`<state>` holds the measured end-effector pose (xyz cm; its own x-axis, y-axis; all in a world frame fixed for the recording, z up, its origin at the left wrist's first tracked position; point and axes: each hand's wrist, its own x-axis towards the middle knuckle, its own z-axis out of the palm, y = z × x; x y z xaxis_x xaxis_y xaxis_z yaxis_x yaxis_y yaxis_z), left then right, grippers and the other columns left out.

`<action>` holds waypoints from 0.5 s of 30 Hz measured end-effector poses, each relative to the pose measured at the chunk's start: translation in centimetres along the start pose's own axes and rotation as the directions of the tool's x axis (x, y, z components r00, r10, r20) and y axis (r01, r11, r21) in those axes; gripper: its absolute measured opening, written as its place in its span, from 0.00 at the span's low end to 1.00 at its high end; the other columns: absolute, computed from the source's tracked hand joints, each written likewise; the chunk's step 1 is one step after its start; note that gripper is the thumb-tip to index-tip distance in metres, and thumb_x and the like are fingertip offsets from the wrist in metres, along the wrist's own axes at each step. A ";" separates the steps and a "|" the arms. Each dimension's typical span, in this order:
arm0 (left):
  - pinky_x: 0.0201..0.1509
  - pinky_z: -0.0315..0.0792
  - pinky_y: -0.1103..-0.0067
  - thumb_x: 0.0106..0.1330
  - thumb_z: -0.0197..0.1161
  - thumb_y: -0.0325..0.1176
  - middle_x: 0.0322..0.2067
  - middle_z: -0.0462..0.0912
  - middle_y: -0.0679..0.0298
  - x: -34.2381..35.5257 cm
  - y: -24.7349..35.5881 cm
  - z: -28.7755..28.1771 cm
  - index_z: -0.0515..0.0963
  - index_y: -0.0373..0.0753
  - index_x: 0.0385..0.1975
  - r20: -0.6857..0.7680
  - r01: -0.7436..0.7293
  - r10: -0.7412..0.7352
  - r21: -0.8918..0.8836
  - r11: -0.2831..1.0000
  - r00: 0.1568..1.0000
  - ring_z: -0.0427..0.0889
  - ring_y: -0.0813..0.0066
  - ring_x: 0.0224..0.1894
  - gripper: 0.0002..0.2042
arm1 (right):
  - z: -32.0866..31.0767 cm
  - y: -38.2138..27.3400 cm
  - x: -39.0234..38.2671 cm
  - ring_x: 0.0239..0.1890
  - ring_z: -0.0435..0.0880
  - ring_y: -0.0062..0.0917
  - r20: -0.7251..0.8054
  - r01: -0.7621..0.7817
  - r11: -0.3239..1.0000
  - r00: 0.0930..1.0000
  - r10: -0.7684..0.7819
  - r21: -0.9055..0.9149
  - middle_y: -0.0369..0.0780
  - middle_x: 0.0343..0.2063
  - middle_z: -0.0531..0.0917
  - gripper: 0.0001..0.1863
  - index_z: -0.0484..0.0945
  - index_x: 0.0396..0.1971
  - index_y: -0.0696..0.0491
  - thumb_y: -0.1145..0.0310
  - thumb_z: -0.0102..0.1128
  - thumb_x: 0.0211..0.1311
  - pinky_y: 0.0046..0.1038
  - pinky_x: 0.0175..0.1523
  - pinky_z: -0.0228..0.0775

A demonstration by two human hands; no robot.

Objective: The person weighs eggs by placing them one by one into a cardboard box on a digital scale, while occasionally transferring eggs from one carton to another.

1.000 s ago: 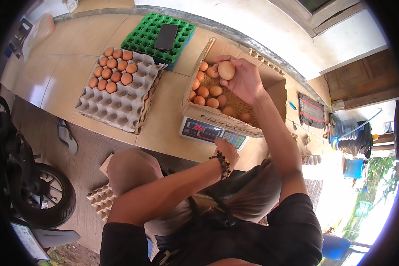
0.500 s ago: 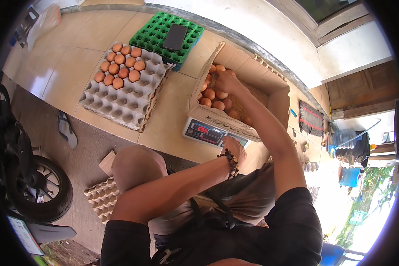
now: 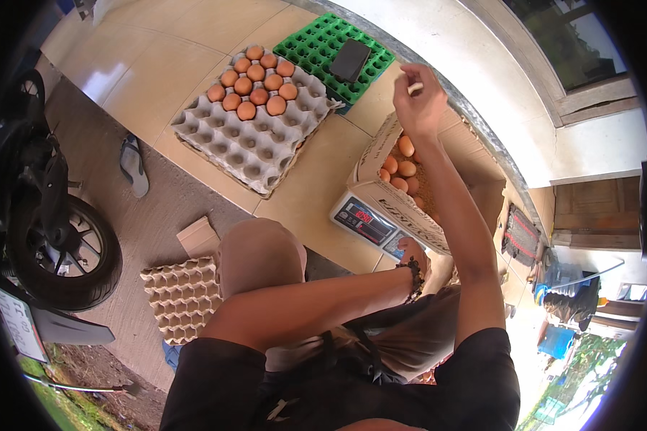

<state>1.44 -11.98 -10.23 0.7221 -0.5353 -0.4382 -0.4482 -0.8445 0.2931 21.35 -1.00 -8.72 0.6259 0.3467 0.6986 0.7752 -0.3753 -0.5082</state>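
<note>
My right hand (image 3: 419, 100) is raised above the upper left of a cardboard box (image 3: 374, 183), fingers curled around a small pale shape I cannot make out. Brown eggs (image 3: 406, 169) lie on grainy material inside the box, partly hidden by my forearm. The box rests on a digital scale (image 3: 363, 223) with red lit digits. My left hand (image 3: 414, 257), wearing a beaded bracelet, is at the scale's keypad; its fingers are partly hidden. Left of the box, a grey pulp tray (image 3: 233, 144) holds several brown eggs in its upper cells.
A green plastic tray (image 3: 309, 43) with a dark phone (image 3: 351, 59) sits on the tiled ledge (image 3: 136, 65) behind. Below left are a motorbike (image 3: 57, 237), a sandal (image 3: 133, 165) and an empty egg tray (image 3: 180, 298). A woven mat (image 3: 521, 233) lies at right.
My right hand held an egg, dipped into the box, then rose out of it toward the trays. My left hand stays at the keypad. The view has shifted, moving trays and box rightward.
</note>
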 end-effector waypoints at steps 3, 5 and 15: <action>0.40 0.68 0.59 0.67 0.55 0.32 0.37 0.84 0.67 -0.5 -0.3 0.2 0.81 0.41 0.49 -0.023 0.008 -0.009 -0.021 1.000 1.000 0.81 0.66 0.42 0.14 | 6.0 -6.1 0.6 0.31 0.86 0.30 0.196 0.097 0.987 0.973 -0.121 0.130 0.41 0.29 0.85 0.07 0.81 0.33 0.54 0.73 0.60 0.52 0.32 0.36 0.77; 0.40 0.68 0.59 0.67 0.55 0.32 0.37 0.84 0.67 -0.7 -0.4 0.3 0.81 0.41 0.49 -0.028 0.008 -0.009 -0.032 0.999 1.000 0.81 0.66 0.43 0.14 | 9.6 -8.2 -0.5 0.38 0.85 0.34 0.563 0.119 0.993 0.821 -0.096 -0.004 0.44 0.34 0.84 0.12 0.81 0.36 0.53 0.71 0.62 0.49 0.34 0.40 0.77; 0.41 0.68 0.58 0.67 0.55 0.32 0.39 0.84 0.66 -0.6 -0.3 -0.2 0.81 0.41 0.49 -0.045 -0.031 0.027 -0.096 0.995 0.999 0.81 0.66 0.44 0.14 | 18.5 -8.5 -6.8 0.43 0.83 0.42 0.719 0.158 0.921 0.676 0.161 -0.356 0.49 0.41 0.80 0.14 0.79 0.34 0.58 0.68 0.65 0.46 0.39 0.45 0.79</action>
<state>1.24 -11.44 -9.88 0.7326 -0.5568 -0.3915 -0.4181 -0.8220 0.3867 12.13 15.71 -18.43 0.6103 0.7916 0.0286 0.7824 -0.5968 -0.1780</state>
